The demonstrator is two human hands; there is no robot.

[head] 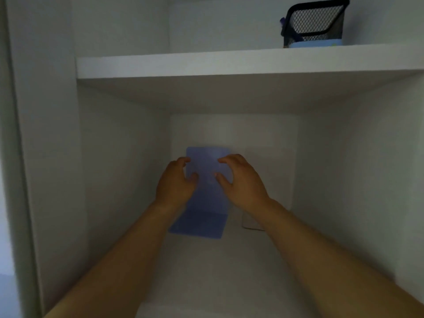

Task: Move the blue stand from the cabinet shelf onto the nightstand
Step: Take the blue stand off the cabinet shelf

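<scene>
The stand (207,177) is a pale blue, thin, L-shaped piece: a tall upright panel with rounded top corners and a flat foot that runs toward the near side and lies on the lower shelf (206,271) of a white cabinet. Its surface looks smooth and slightly translucent in the dim light, and it sits at the far end of the compartment, close to the back wall and left of centre. Both bare forearms reach into the compartment from the near edge. The left hand (175,180) is at the left edge of the upright panel, fingers curled over the edge and thumb on the near face. The right hand (241,180) is at the right edge, fingers spread and bent, with the fingertips on or just over the near face. The hands are apart, one on each side of the panel; whether either has a firm hold on it cannot be told from this blurred view. Just right of the blue piece stands a white stand (269,180) of the same shape, partly hidden by the right wrist. On the upper shelf (229,63), far right, sits a black mesh holder (315,22), tilted, with something blue at its base.
</scene>
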